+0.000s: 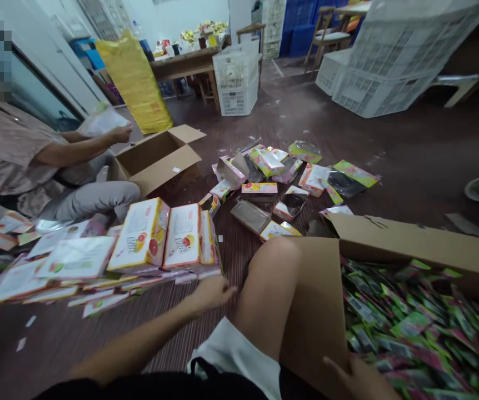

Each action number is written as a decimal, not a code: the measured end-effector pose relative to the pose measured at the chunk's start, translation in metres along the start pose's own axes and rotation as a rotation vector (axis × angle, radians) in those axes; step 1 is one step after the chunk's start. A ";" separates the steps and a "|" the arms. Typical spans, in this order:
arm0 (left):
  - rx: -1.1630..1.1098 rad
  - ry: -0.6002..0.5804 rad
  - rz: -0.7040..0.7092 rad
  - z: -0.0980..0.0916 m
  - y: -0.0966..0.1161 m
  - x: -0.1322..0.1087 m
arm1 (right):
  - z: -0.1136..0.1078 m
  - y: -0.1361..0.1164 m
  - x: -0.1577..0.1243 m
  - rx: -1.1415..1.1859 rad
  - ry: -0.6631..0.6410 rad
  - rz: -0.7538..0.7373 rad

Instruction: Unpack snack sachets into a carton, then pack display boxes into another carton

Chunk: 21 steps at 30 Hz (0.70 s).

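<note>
The left hand (210, 293) is stretched out low over the floor (389, 144), fingers loosely spread and nothing grasped, just short of the near edge of a stack of flat printed cartons (98, 261). Just beyond the fingertips, two of these cartons (162, 234) are seen lying side by side on top of the stack, white and yellow with pink edges and fruit pictures; their writing is too blurred to be read. Further to the left of the hand, the flat cartons are spread in a loose heap whose count cannot be told.

The right hand (358, 378) is laid against the wall of a large brown cardboard box (314, 311), fingers curled over its lower edge. The box is filled with many small green and pink sachets (423, 328), too many and too blurred to be counted.

Ahead of the left hand, well apart from it, about a dozen opened small packages (289, 178) are scattered on the floor. To their left one empty open cardboard box (160, 158) is seen. Beside it a seated person's hand (120, 133) is closed on a clear packet (101, 121). Far beyond, white plastic crates (237, 80) are stacked.
</note>
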<state>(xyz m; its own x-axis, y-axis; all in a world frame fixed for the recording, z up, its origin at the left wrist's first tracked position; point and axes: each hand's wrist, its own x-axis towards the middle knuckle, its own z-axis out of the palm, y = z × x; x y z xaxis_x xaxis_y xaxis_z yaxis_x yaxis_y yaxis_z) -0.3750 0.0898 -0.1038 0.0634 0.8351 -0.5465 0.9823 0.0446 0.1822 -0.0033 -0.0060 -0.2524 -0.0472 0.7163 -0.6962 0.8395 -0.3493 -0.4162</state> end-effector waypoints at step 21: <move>-0.440 0.187 0.457 -0.137 0.042 -0.062 | -0.099 -0.102 -0.092 -0.080 1.173 -1.064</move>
<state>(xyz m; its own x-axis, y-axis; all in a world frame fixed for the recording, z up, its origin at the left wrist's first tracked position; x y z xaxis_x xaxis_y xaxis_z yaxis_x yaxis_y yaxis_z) -0.3616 0.1148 0.0502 0.3863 0.9025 -0.1904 0.6970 -0.1504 0.7011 -0.0313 0.0233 -0.0877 -0.2123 0.6650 0.7161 0.7240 0.5992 -0.3418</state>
